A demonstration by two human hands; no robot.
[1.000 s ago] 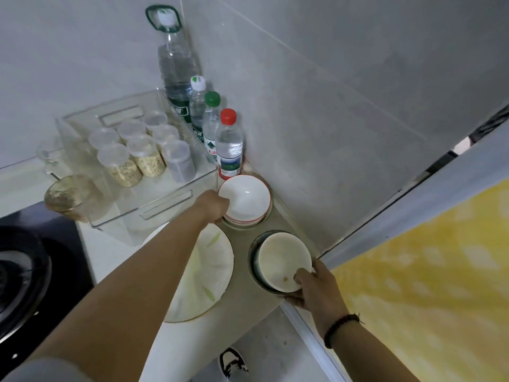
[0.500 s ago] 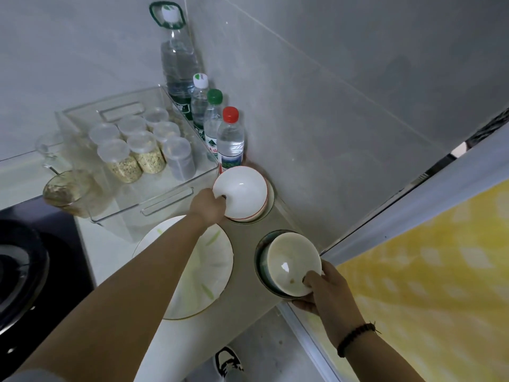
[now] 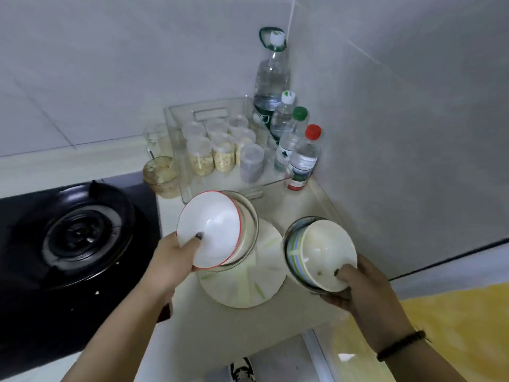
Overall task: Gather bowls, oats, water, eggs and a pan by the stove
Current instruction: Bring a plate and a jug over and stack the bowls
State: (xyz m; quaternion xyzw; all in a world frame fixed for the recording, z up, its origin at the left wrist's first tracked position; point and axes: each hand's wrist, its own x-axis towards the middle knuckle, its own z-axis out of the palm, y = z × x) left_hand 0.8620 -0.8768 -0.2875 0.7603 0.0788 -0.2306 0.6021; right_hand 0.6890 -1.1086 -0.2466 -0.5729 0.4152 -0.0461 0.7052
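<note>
Left hand [image 3: 176,260], low in the centre-left of the frame, grips a stack of bowls [image 3: 217,230] tilted toward the camera: its thumb lies inside the white, red-rimmed top bowl and its fingers curl under the stack, which includes a metal bowl at the back. Far left, filling the lower left of the frame, sits the black stove [image 3: 74,235] with its round burner, just left of the hand. Above the stack, in the upper centre, a clear tray [image 3: 190,172] holds lidded jars [image 3: 220,150]; two of them show pale grain that may be oats, though I cannot tell for sure. A glass cup [image 3: 161,176] with a yellowish residue stands just beside the tray's left edge. Under and between the two stacks a pale plate [image 3: 248,282] with green streaks lies flat on the beige counter [image 3: 220,334]. Right of the tray, in the wall corner, stand four water bottles [image 3: 297,144]: a tall one at the back, then white-, green- and red-capped ones in front. Right hand [image 3: 366,288], lower right, grips a second stack [image 3: 319,255], thumb inside the cream top bowl, which has green and blue stripes outside and sits in a metal bowl, fingers beneath. A dark bracelet [image 3: 400,346] circles that wrist
</note>
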